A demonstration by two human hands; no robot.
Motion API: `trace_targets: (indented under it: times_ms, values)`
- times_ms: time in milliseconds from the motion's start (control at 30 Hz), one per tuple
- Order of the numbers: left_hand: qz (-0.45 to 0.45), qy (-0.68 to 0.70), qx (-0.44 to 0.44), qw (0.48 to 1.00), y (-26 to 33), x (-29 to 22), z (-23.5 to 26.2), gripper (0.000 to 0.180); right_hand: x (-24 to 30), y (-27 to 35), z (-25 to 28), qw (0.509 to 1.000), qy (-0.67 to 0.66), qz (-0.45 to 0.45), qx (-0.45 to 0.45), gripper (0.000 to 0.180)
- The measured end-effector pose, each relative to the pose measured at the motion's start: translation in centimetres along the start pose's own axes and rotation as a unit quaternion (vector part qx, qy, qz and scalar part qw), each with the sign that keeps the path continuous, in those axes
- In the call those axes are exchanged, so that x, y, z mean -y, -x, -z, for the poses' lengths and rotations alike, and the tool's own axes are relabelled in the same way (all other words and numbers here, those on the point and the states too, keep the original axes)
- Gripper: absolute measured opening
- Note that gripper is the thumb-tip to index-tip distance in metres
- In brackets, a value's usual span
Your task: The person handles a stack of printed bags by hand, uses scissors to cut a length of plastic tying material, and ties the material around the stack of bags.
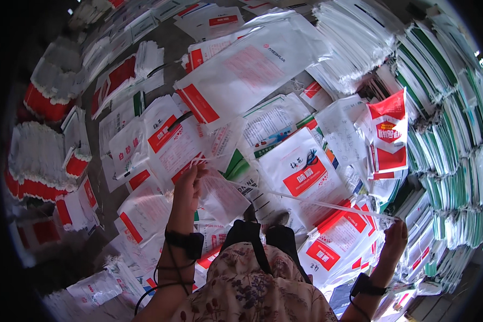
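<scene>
Left hand (190, 180): grips clear plastic bag (220, 193)
Right hand (394, 236): pinches strip (327, 204)
Floor (169, 37): strewn with white-red sacks (247, 70)

Strip (327, 205): stretched between the two hands, running from 10 o'clock of the person's lap to 3 o'clock.
Left hand (190, 180): at 11 o'clock, over the loose sacks (166, 139) on the floor (99, 185).
Right hand (394, 236): at 3 o'clock, above overlapping sacks.
Big sack (247, 70): at 12 o'clock, lying on others.
Stacked bundles (456, 134): banked from 1 to 3 o'clock.
Tied bundles (37, 155): at 9 o'clock.
</scene>
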State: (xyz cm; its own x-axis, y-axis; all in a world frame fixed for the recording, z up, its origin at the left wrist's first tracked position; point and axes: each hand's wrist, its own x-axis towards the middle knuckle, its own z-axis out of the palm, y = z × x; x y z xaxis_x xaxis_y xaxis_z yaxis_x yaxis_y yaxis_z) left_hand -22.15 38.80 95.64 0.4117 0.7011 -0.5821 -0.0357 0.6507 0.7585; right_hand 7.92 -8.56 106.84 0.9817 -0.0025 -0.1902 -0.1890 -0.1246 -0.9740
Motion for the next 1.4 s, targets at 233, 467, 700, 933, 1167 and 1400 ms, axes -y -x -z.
trace_targets:
  times_ms: [233,467,700,933,1167,1400]
  values:
    - [-0.059,-0.561,0.034,0.825,3.8,3.3,-5.7,0.060,1.2,-0.1,8.6,0.990,0.025,0.100,-0.098,0.024]
    - [-0.145,-0.795,-0.066,0.586,6.8,5.0,-10.7,0.055,2.7,2.1,15.2,0.964,0.134,0.148,-0.175,0.027]
    - [-0.203,-0.307,0.382,0.848,16.3,8.9,-26.2,0.028,2.0,1.9,11.1,0.969,0.125,0.120,0.177,0.012]
    - [-0.136,-0.405,0.567,0.705,23.5,13.2,-35.1,0.031,3.5,2.1,9.2,0.949,0.095,0.105,0.282,0.010]
    - [-0.003,-0.319,0.525,0.789,24.7,13.8,-36.1,0.018,1.3,3.7,10.1,0.959,-0.167,-0.027,0.227,0.028]
    - [-0.039,-0.345,0.551,0.759,24.6,13.9,-36.8,0.019,1.0,5.1,7.8,0.961,-0.237,0.004,0.146,0.028]
